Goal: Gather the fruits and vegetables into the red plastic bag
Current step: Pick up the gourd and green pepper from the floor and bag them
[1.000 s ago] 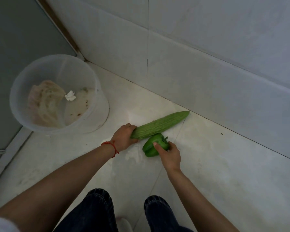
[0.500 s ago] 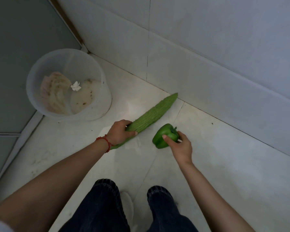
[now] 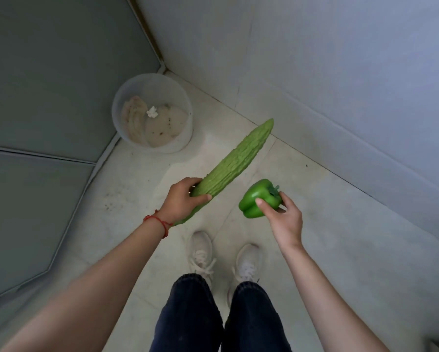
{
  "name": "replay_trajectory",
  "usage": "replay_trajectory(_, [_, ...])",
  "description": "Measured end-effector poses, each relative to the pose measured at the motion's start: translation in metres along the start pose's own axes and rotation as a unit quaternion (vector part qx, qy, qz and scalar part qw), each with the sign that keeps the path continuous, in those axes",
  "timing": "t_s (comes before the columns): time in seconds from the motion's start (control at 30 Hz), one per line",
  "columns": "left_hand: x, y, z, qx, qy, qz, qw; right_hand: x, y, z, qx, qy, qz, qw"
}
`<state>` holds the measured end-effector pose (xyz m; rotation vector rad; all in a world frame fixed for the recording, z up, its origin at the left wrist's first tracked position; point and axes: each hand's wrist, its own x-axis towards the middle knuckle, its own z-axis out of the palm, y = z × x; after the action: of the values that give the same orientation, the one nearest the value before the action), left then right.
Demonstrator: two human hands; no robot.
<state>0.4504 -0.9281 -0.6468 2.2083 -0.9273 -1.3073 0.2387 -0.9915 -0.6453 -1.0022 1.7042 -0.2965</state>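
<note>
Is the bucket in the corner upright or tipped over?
Upright. The bucket stands on its base on the floor, its round mouth facing up, with pale residue and a white scrap visible at the bottom.

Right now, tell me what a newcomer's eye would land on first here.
The long bumpy green gourd, gripped near its lower end by the left hand, slants up across the middle. Just right of it, the right hand holds a glossy green bell pepper. Behind, a translucent bucket sits in the floor corner.
</note>
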Motion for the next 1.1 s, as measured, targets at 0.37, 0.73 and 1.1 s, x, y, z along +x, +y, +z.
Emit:
replay_trajectory(0.37, [-0.143,0.086,-0.098,-0.064,0.043,-0.025,0.997,-0.119,-0.129,-0.062,-0.024,-0.003,-0.064,0.998])
replay_trajectory(0.73, [-0.259,0.178,-0.219,-0.123,0.121,0.019,0.985,-0.251,-0.26,-0.101,0.001,-0.019,-0.135,0.991])
replay_trajectory(1.1, [-0.327,0.2,-0.292,-0.254,0.225,0.041,0.94,-0.317,-0.344,-0.097,-0.015,-0.086,-0.221,0.971])
